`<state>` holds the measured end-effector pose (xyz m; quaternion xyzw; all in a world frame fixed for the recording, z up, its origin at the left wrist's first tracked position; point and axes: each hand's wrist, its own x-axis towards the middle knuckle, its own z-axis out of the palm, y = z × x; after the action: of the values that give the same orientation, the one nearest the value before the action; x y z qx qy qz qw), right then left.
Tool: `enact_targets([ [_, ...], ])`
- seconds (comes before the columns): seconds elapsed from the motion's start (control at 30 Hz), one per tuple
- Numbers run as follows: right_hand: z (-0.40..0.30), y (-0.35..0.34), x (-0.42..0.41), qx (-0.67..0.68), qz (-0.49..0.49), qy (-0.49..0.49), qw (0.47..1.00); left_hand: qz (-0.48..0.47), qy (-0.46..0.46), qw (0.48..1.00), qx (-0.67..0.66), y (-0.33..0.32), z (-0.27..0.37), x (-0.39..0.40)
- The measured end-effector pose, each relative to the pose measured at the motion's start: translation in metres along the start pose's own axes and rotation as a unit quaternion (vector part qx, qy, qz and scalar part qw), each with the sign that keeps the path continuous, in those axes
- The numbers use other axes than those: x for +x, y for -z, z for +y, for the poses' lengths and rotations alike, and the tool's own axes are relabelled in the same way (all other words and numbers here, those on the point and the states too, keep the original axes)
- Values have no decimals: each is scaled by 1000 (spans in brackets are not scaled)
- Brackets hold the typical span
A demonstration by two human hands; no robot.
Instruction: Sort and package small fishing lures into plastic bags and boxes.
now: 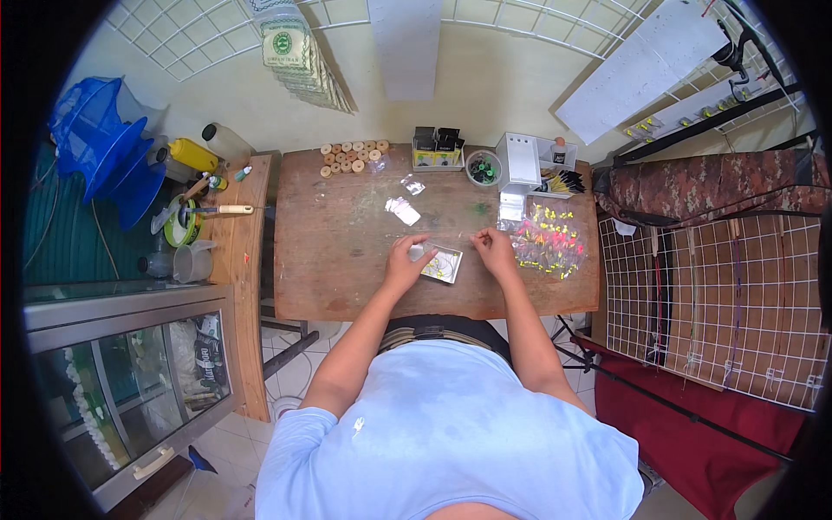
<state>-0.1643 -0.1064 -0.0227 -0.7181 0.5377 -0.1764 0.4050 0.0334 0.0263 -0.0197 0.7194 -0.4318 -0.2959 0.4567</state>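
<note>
A small white open box [448, 278] lies at a slant near the middle of the wooden table. Inside it are fine dark loops, perhaps line or wire, and small yellow-green pieces [437, 265]. My left hand [404, 263] is at the box's left side, its thumb over the box and its fingers stretched along the far side. Something pale shows between thumb and fingers, too unclear to name. To the right of the box, my right hand [494, 252] hovers over the table with thumb and fingertips close together. Whether they pinch something tiny cannot be seen.
Small clear packets with yellow and pink pieces [549, 240] cover the table's right side. White packets [404, 211] lie beyond my left hand. Along the back stand cork rings [351, 156], a box of black packets [439, 162], a round tub [483, 168] and a white organizer [520, 162].
</note>
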Motion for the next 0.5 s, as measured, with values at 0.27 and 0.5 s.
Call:
enact_targets([
  [0.27, 6, -19, 2, -109, -3, -36, 993, -4, 14, 1000, 15, 1, 0, -2],
  [0.5, 8, -29, 8, -100, -23, -49, 993, -1, 7, 1000, 15, -1, 3, 2],
])
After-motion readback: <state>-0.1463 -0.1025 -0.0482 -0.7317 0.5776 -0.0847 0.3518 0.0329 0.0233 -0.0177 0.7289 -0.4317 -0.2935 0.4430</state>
